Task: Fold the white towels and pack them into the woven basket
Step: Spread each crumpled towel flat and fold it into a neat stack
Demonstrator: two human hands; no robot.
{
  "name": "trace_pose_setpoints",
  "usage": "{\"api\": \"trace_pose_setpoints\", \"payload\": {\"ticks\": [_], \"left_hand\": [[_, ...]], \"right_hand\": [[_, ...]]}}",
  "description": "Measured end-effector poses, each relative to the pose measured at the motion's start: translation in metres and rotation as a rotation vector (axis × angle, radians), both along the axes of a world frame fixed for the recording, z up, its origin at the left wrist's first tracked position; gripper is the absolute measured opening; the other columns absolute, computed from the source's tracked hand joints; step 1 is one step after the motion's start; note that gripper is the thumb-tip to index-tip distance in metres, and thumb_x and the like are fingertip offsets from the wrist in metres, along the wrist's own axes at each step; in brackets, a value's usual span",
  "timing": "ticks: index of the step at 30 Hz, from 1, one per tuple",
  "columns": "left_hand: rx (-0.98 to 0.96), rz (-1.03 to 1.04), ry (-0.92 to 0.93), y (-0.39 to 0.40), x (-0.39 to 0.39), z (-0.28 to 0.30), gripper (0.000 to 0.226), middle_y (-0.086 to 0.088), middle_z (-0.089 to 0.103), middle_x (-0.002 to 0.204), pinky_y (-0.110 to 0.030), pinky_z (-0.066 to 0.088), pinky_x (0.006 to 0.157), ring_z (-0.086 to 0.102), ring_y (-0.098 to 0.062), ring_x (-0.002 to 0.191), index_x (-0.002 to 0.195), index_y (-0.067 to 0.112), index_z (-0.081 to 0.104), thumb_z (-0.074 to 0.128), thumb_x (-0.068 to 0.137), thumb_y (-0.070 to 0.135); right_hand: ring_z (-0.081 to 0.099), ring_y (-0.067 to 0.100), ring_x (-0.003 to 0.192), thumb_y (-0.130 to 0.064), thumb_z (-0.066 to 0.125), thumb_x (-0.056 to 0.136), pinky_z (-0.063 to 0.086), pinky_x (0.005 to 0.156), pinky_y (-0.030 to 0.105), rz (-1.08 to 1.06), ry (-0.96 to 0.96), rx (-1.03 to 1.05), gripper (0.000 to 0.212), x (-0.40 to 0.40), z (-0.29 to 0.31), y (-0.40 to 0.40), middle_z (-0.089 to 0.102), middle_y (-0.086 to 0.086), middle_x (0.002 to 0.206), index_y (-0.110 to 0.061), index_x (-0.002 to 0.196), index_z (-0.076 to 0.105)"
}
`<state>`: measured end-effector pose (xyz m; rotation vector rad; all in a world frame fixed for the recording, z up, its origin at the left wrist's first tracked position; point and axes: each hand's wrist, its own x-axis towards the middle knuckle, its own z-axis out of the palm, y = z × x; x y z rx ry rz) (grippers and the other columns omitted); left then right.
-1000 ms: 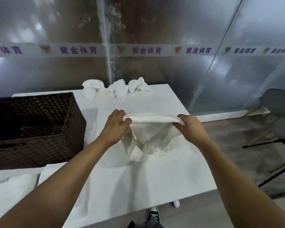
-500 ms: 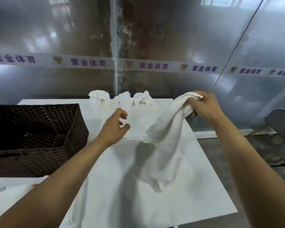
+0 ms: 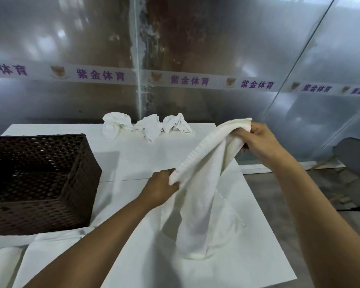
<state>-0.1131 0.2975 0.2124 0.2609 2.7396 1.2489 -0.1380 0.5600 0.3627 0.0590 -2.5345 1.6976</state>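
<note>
both hands are gripping one white towel (image 3: 204, 206) above the tabletop (image 3: 133, 161), the right hand (image 3: 260, 143) pinching its raised corner, the left hand (image 3: 159, 189) clutching the ribbed edge lower down, its tail resting beside the woven basket (image 3: 79, 183)

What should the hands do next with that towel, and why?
Probably pull apart along the top edge, so the towel opens flat. The left hand and right hand both grip it, yet it hangs bunched, its bottom on the table.
</note>
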Motion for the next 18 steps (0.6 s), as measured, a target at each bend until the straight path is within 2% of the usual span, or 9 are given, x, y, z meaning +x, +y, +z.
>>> {"api": "trace_pose_setpoints", "payload": {"ticks": [2,5,8,9,12,15,18], "left_hand": [[-0.018,0.06,-0.028,-0.025,-0.002,-0.018,0.003,0.006,0.069,0.082,-0.033,0.05,0.07,0.064,-0.02,0.079,0.089,0.026,0.065,0.064,0.091,0.028],[-0.013,0.174,-0.016,-0.062,-0.008,-0.031,0.016,0.012,0.065,0.072,-0.027,0.045,0.062,0.061,-0.013,0.071,0.08,0.035,0.061,0.067,0.092,0.028],[0.092,0.345,-0.004,-0.09,-0.028,-0.026,0.01,0.005,0.071,0.08,-0.035,0.058,0.064,0.068,-0.019,0.076,0.085,0.032,0.069,0.07,0.092,0.025],[0.161,0.411,-0.018,-0.095,-0.037,-0.021,0.011,-0.001,0.072,0.083,-0.038,0.061,0.059,0.07,-0.021,0.075,0.086,0.03,0.07,0.069,0.093,0.021],[0.471,0.601,-0.045,-0.096,-0.079,0.003,0.009,-0.018,0.071,0.099,-0.034,0.058,0.046,0.071,-0.024,0.075,0.092,0.019,0.067,0.064,0.097,0.012],[0.837,0.707,-0.07,-0.087,-0.133,0.033,0.006,-0.022,0.063,0.115,-0.039,0.062,0.057,0.068,-0.034,0.096,0.103,0.008,0.064,0.059,0.1,0.011],[1.013,0.679,-0.015,-0.083,-0.198,0.08,0.006,-0.024,0.055,0.134,-0.052,0.062,0.072,0.057,-0.041,0.122,0.098,0.013,0.061,0.057,0.102,0.014]], "right_hand": [[0.063,0.015,0.069,-0.021,0.068,0.096,0.054,0.057,0.026,-0.113,0.016,-0.072,0.011,-0.008,-0.002,0.007,0.07,0.005,0.082,-0.014,0.096,0.076],[0.069,0.019,0.08,-0.026,0.074,0.092,0.059,0.056,0.026,-0.239,0.012,-0.097,0.008,-0.025,-0.003,0.014,0.073,0.007,0.094,-0.019,0.09,0.075],[0.068,0.023,0.087,-0.022,0.076,0.091,0.061,0.054,0.029,-0.277,-0.047,-0.133,0.009,-0.055,-0.004,0.014,0.07,0.004,0.098,-0.016,0.084,0.073],[0.067,0.024,0.088,-0.02,0.076,0.091,0.062,0.055,0.031,-0.31,-0.061,-0.175,0.011,-0.069,-0.006,0.015,0.068,0.004,0.099,-0.014,0.083,0.072],[0.066,0.026,0.091,-0.017,0.079,0.088,0.063,0.057,0.032,-0.404,-0.063,-0.305,0.01,-0.123,-0.01,0.021,0.067,0.001,0.099,-0.014,0.082,0.071],[0.066,0.022,0.087,-0.016,0.083,0.084,0.061,0.059,0.024,-0.415,-0.031,-0.342,0.011,-0.182,-0.007,0.027,0.07,-0.004,0.087,-0.019,0.086,0.072],[0.064,0.019,0.085,-0.015,0.081,0.086,0.058,0.06,0.02,-0.404,0.007,-0.415,0.013,-0.244,0.017,0.038,0.067,-0.004,0.081,-0.019,0.082,0.07]]}}
